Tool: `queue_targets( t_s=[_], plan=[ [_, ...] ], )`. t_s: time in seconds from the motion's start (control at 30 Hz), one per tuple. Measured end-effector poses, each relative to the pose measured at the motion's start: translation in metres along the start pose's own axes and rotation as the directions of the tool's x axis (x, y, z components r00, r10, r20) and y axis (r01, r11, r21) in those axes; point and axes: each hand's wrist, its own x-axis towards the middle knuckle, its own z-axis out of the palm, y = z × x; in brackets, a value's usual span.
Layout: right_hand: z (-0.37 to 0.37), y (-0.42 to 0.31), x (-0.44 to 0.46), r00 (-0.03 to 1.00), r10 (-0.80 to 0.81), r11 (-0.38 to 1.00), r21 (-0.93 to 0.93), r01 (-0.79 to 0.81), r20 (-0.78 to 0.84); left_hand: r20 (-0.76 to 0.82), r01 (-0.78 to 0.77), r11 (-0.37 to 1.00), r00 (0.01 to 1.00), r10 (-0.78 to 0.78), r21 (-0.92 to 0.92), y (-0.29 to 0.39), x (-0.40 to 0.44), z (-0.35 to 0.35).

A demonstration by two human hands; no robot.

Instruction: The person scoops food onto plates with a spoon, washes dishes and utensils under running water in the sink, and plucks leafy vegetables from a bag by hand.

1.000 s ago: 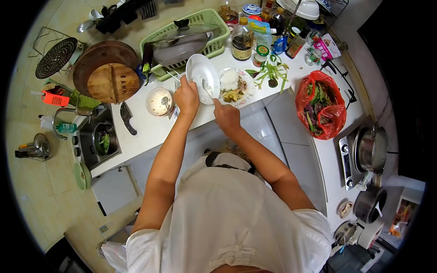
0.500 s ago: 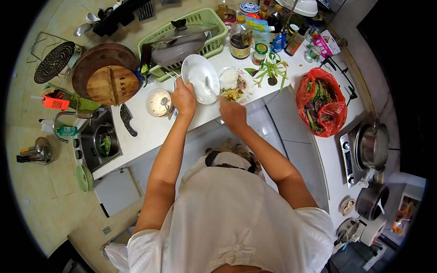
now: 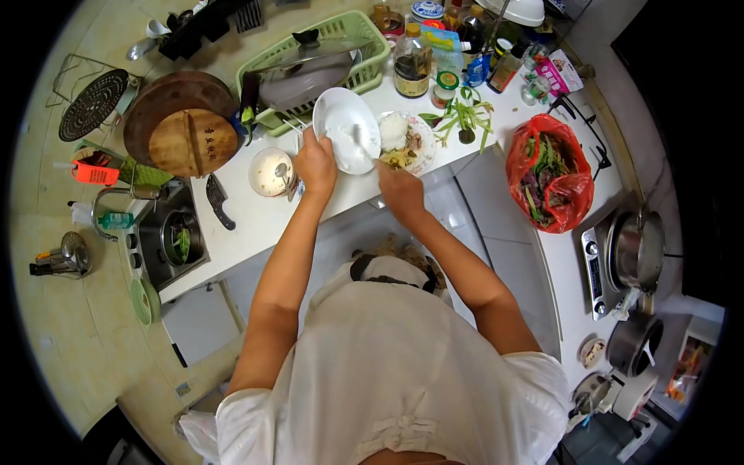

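Note:
My left hand [image 3: 316, 163] is closed on the near left rim of a white bowl [image 3: 341, 112], which is tilted so that its inside shows. Thin pale sticks, perhaps chopsticks, poke out beside that hand. My right hand [image 3: 401, 188] grips a spoon [image 3: 359, 139], whose end is inside the bowl; its handle is partly hidden by my fingers. Just right of the bowl lies a patterned plate [image 3: 426, 159] with white rice [image 3: 393, 132] and cooked food. A second bowl [image 3: 256, 172] with a spoon in it stands left of my left hand.
A knife [image 3: 218, 203] lies near the sink [image 3: 198, 260]. Behind stand a green dish basket [image 3: 376, 50], a sauce bottle [image 3: 411, 66] and jars. Loose green stems [image 3: 467, 116] lie on the counter. A red bag of leaves [image 3: 570, 201] and a pot on a cooktop [image 3: 593, 267] are at right.
My right hand has brought the spoon from over the plate's left edge to the bowl. The bowl and my left hand have shifted only slightly.

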Motion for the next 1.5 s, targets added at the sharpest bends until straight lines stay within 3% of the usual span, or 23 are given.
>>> queue_targets(
  t_s=[0.07, 0.2, 0.3, 0.4, 0.5, 0.6, 0.7, 0.9, 1.0, 1.1, 1.2, 1.23, 1.33, 1.43, 1.5],
  plan=[
    [0.001, -0.015, 0.007, 0.992, -0.093, 0.985, 0.135, 0.104, -0.086, -0.021, -0.015, 0.999, 1.000, 0.014, -0.038, 0.003, 0.000, 0.004],
    [0.009, -0.007, 0.011, 1.000, -0.011, 0.999, -0.041, 0.011, 0.007, -0.033, -0.027, 0.997, 0.999, 0.025, -0.067, 0.004, -0.002, 0.002],
    [0.002, -0.005, 0.014, 0.997, -0.078, 0.995, -0.064, 0.079, 0.022, -0.008, 0.005, 0.998, 1.000, -0.005, -0.059, 0.004, -0.003, 0.001],
    [0.016, 0.006, 0.008, 0.997, -0.009, 0.978, -0.205, 0.025, 0.077, 0.018, 0.021, 0.998, 1.000, -0.020, -0.054, 0.005, -0.008, 0.002],
    [0.012, 0.008, 0.009, 0.999, 0.050, 0.980, -0.192, -0.047, 0.008, -0.016, -0.017, 1.000, 1.000, 0.017, -0.023, 0.001, -0.007, 0.003],
    [-0.003, -0.005, 0.014, 0.993, -0.079, 0.997, -0.014, 0.078, -0.083, -0.015, -0.035, 0.999, 0.999, 0.035, -0.014, -0.001, -0.006, 0.001],
    [0.007, -0.016, 0.010, 0.990, -0.135, 0.991, 0.006, 0.135, -0.034, -0.016, -0.029, 0.999, 0.999, 0.028, -0.040, 0.003, -0.006, 0.002],
    [0.023, 0.014, 0.002, 0.997, 0.002, 0.981, -0.195, 0.012, 0.072, 0.015, -0.021, 1.000, 1.000, 0.021, -0.004, -0.003, -0.009, 0.000],
    [0.012, 0.012, 0.000, 0.992, 0.103, 0.979, -0.186, -0.088, 0.069, 0.035, 0.012, 1.000, 0.999, -0.012, -0.014, -0.006, -0.009, -0.002],
    [-0.001, -0.011, 0.008, 0.989, 0.145, 0.969, 0.206, -0.134, -0.040, 0.043, 0.059, 0.995, 0.998, -0.055, -0.076, -0.011, -0.009, -0.001],
    [-0.018, -0.041, 0.025, 0.960, 0.273, 0.773, 0.583, -0.252, 0.053, 0.069, 0.112, 0.979, 0.992, -0.101, -0.170, -0.008, -0.011, -0.002],
    [-0.024, -0.044, 0.028, 0.956, 0.243, 0.782, 0.550, -0.293, 0.164, 0.080, 0.110, 0.975, 0.992, -0.096, -0.192, -0.009, -0.011, -0.003],
    [-0.013, -0.039, 0.027, 0.989, 0.078, 0.974, 0.204, -0.103, 0.129, 0.085, 0.128, 0.963, 0.990, -0.111, -0.236, -0.003, -0.013, -0.010],
    [-0.004, -0.024, 0.022, 0.970, 0.182, 0.978, 0.072, -0.196, 0.163, 0.099, 0.145, 0.962, 0.987, -0.125, -0.231, 0.003, -0.012, -0.018],
    [-0.008, -0.028, 0.017, 0.989, 0.134, 0.970, 0.196, -0.145, 0.068, 0.095, 0.143, 0.963, 0.988, -0.124, -0.227, 0.001, -0.012, -0.020]
  ],
)
